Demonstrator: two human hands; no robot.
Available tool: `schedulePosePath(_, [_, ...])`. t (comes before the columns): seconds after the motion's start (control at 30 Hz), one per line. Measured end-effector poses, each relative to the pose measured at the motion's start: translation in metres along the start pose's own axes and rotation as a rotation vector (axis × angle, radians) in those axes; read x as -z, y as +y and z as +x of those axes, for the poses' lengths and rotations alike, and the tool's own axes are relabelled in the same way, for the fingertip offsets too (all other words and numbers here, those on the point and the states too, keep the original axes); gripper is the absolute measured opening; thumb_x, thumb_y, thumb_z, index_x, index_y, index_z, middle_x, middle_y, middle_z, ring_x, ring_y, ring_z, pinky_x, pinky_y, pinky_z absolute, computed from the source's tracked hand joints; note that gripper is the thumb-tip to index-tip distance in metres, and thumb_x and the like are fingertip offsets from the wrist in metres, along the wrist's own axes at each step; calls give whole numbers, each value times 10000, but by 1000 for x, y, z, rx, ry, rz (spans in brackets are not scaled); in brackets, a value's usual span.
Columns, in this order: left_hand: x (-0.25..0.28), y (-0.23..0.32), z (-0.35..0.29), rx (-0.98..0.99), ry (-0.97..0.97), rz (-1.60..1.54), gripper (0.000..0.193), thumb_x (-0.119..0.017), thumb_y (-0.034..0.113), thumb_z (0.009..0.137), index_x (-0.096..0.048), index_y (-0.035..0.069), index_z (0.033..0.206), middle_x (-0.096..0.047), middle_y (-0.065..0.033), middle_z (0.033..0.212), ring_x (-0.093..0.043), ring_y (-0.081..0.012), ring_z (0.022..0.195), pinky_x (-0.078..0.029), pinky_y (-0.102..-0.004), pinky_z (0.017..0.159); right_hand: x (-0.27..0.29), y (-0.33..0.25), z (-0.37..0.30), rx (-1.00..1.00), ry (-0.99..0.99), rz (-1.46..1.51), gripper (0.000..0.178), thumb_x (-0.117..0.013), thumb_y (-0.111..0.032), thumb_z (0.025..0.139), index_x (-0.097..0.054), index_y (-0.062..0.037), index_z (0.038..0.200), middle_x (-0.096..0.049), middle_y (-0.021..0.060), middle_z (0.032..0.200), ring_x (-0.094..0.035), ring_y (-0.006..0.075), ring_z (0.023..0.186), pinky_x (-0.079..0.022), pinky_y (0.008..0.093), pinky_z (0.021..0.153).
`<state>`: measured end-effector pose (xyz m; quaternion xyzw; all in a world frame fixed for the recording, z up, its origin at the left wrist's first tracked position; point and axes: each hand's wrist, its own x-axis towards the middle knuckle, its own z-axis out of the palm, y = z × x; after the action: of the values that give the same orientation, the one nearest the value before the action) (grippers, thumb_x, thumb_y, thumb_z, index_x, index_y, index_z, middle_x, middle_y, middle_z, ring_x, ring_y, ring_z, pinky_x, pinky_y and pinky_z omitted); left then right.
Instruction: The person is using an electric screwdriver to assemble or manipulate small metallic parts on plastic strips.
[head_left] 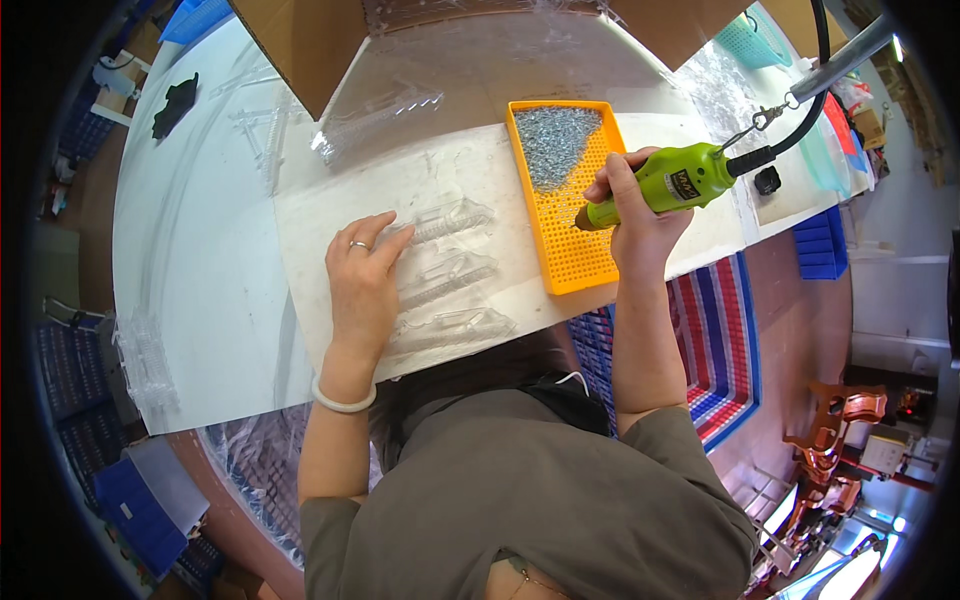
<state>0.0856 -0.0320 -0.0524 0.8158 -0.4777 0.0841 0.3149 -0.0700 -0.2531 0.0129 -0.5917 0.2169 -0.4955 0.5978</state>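
My right hand (645, 215) is wrapped round a green electric screwdriver (675, 182), tilted with its tip down to the left over a yellow perforated tray (565, 262). Small silvery screws (555, 145) lie heaped in the tray's far part. On the table's white sheet, three clear plastic parts lie one behind another. With bent fingers, my left hand (363, 285) grips the left end of the farthest clear plastic part (455, 218); the fingers hide that end. The middle part (450, 275) and the nearest part (455, 328) lie beside this hand.
An open cardboard box (300, 50) stands at the far edge. More clear plastic pieces (375, 120) lie before it, and others (148, 365) at the table's left. The screwdriver's black cable (800, 130) and a hook (765, 118) hang from a metal bar (845, 62). A blue bin (820, 243) sits right.
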Motion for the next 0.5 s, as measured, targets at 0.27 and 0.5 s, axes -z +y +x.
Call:
schedulePosePath(0.27, [-1, 3, -3, 7, -11, -83, 269, -677, 16, 803, -695, 64, 1067, -632, -117, 1169, -554, -329, 1127, -457, -400, 955, -3, -1, -3, -1, 7, -15, 147, -696, 14, 840, -569, -22, 905, -641, 78, 739, -645, 136, 603, -541, 254, 580])
schedulePosePath(0.5, [-2, 9, -8, 20, -4, -47, 277, -670, 14, 813, -688, 53, 1086, -628, -121, 1180, -556, -338, 1127, -483, -393, 923, -1, 3, -4, 12, -15, 7, 146, -695, 12, 842, -564, -27, 894, -636, 77, 726, -635, 133, 587, -537, 258, 571])
